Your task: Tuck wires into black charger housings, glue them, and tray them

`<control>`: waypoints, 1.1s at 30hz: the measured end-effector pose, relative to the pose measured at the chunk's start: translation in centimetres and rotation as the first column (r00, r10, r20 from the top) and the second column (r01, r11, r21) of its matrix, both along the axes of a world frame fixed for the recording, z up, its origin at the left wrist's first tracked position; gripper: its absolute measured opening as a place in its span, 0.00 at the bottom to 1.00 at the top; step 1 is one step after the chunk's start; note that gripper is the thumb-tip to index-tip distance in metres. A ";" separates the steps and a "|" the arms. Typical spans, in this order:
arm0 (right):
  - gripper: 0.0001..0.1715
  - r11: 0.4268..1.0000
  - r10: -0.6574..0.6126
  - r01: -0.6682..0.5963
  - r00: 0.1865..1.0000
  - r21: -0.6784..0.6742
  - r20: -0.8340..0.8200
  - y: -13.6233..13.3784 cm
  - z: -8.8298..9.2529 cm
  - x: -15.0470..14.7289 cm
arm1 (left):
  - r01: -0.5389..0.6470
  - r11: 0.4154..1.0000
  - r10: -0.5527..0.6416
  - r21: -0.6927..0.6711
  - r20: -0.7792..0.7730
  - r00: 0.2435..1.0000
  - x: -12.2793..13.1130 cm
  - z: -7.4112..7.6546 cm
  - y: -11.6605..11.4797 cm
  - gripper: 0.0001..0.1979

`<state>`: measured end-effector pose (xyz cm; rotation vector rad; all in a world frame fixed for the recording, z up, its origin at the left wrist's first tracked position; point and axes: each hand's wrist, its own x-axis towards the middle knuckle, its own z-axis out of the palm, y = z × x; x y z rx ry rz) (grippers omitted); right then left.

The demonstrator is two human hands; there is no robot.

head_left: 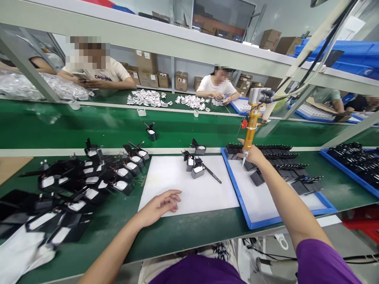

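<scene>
My left hand [161, 206] rests over the front left of a white board [166, 173], fingers apart and holding nothing. Several black cases with white inserts [197, 170] stand on the board's far side, a black tweezers-like tool [212, 174] beside them. Reaching over a blue-rimmed tray [247, 219], my right hand [254, 154] is behind the gold dispenser [250, 132] with its pale nozzle; one finger points left, the others are partly hidden. Rows of black adapters [291, 173] fill the tray's far part, near my right hand.
Many open black cases [89, 181] are piled at the left, with a white cloth [22, 248] in front. A second blue tray [352, 169] of black parts is at the right. Across the green belt [118, 126], people sit near heaps of white parts [148, 98]. A frame crosses above.
</scene>
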<state>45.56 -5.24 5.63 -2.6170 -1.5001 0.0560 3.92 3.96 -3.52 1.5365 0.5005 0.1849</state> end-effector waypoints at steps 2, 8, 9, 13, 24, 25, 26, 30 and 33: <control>0.28 0.983 -0.005 0.026 0.994 0.183 -0.113 -0.8 0.4 0.4 | -0.006 1.000 0.006 -0.008 0.003 1.000 0.0 0.1 -0.1 0.25; 0.29 0.746 0.254 0.307 0.689 0.591 -0.679 -2.9 0.8 -0.8 | -0.032 0.999 0.032 -0.020 0.010 0.999 0.2 0.5 -0.2 0.25; 0.30 0.734 0.292 0.316 0.652 0.601 -0.700 -3.1 0.8 -1.4 | -0.034 0.999 0.035 -0.026 0.012 0.999 0.2 0.4 -0.2 0.25; 0.26 0.619 0.342 0.310 0.721 0.722 -0.603 -3.9 0.1 -4.1 | -0.048 0.998 0.049 -0.034 0.022 0.999 0.2 -0.1 -0.4 0.25; 0.13 0.717 0.516 -0.308 0.838 0.626 -0.179 -4.6 -3.8 -11.6 | -0.328 0.752 0.467 0.572 -0.110 0.877 3.8 2.0 5.9 0.25; 0.15 0.752 0.532 -0.337 0.817 0.567 -0.221 -4.4 -4.7 -11.7 | -0.370 0.709 0.520 0.600 -0.091 0.850 4.8 2.4 7.5 0.28; 0.17 0.782 0.531 -0.358 0.811 0.510 -0.245 -4.1 -5.6 -11.7 | -0.409 0.668 0.566 0.622 -0.069 0.821 5.9 2.8 9.1 0.30; 0.20 0.832 0.508 -0.410 0.834 0.375 -0.216 -3.3 -8.8 -11.7 | -0.511 0.544 0.686 0.665 -0.002 0.728 10.0 3.6 14.5 0.40; 0.19 0.806 0.546 -0.454 0.818 0.379 -0.180 -3.0 -9.9 -11.8 | -0.544 0.485 0.729 0.685 0.026 0.684 12.3 3.7 17.4 0.48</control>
